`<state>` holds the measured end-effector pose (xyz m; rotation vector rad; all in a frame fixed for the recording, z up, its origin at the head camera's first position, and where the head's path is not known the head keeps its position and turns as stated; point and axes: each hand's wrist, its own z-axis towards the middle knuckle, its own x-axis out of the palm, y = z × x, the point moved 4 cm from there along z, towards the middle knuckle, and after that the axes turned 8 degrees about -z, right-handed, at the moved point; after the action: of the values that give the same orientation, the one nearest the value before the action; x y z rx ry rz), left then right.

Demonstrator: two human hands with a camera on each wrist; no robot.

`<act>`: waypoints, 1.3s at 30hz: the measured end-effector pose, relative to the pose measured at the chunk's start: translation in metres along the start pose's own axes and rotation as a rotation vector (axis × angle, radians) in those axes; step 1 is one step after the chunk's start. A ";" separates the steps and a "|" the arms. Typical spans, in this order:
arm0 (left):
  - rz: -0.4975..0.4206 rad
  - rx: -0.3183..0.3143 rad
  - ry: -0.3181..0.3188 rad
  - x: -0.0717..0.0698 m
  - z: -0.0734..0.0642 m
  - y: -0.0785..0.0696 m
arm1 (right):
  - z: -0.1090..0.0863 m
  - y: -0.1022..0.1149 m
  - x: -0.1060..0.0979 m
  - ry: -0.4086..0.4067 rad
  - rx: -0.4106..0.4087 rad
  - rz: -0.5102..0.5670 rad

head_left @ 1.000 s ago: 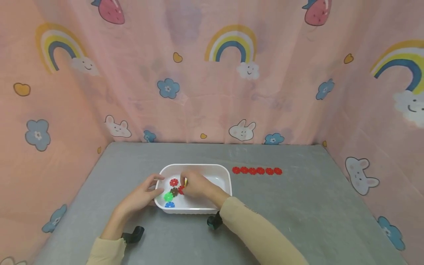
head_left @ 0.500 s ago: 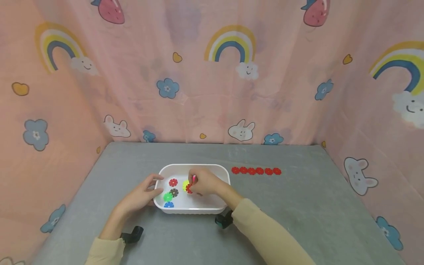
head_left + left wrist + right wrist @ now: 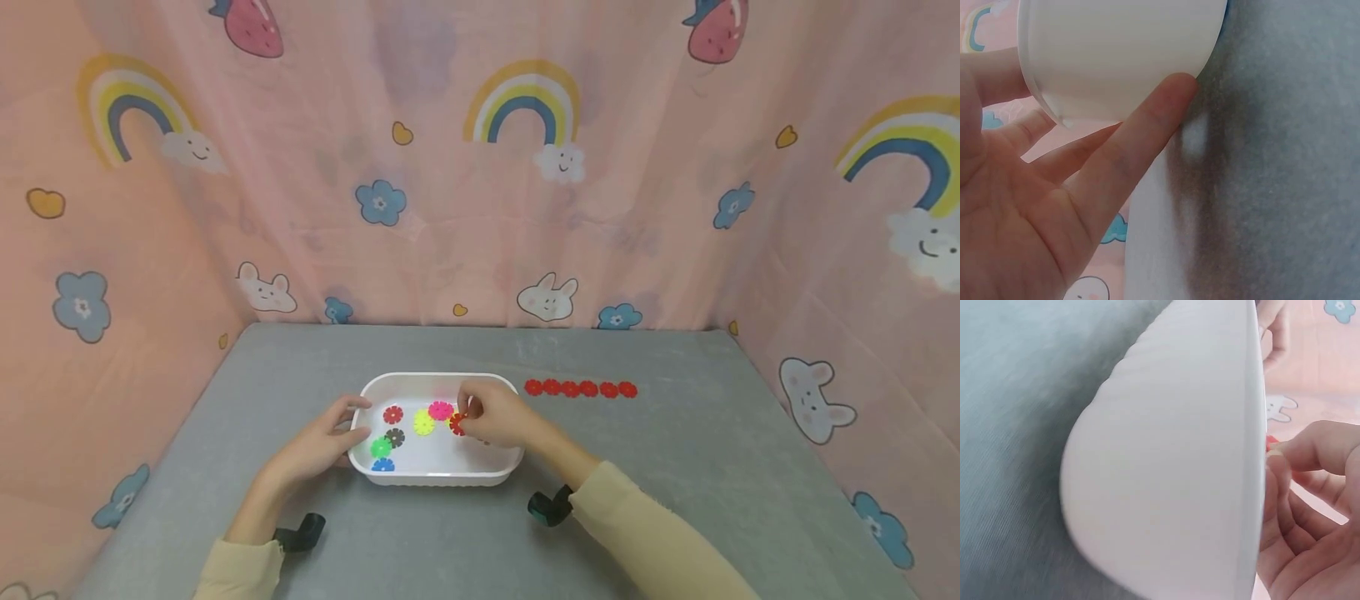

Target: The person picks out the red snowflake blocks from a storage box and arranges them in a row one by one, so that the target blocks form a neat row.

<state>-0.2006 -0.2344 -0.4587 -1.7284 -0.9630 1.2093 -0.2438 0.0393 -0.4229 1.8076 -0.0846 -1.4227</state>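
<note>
My right hand is over the right half of a white plastic tray, pinching a red snowflake disc between thumb and fingertips. In the right wrist view a little of the red disc shows past the tray's rim. A bit of yellow peeks out behind it. My left hand holds the tray's left end, thumb and a finger over the rim; in the left wrist view another finger lies along the outer wall. Inside lie a pink disc and a yellow disc, overlapping.
At the tray's left lie another red disc, a dark grey disc, a green disc and a blue disc. Several red discs form a row on the grey table. A patterned pink curtain surrounds the table.
My right hand has moved rightward inside the tray with the red disc, uncovering the yellow and pink discs. My left hand has stayed on the tray's end.
</note>
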 end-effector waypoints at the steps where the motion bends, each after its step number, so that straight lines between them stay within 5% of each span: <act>1: 0.001 0.001 -0.001 0.000 0.000 0.000 | -0.003 0.000 -0.002 -0.009 -0.003 0.004; 18: -0.012 0.011 -0.002 0.001 -0.001 -0.002 | -0.044 -0.026 -0.043 -0.179 -0.120 -0.001; 39: -0.009 0.004 -0.010 0.001 -0.001 0.001 | -0.075 -0.080 -0.095 -0.367 0.039 0.065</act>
<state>-0.1994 -0.2338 -0.4595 -1.7147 -0.9721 1.2146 -0.2478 0.1819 -0.3960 1.5405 -0.3578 -1.6997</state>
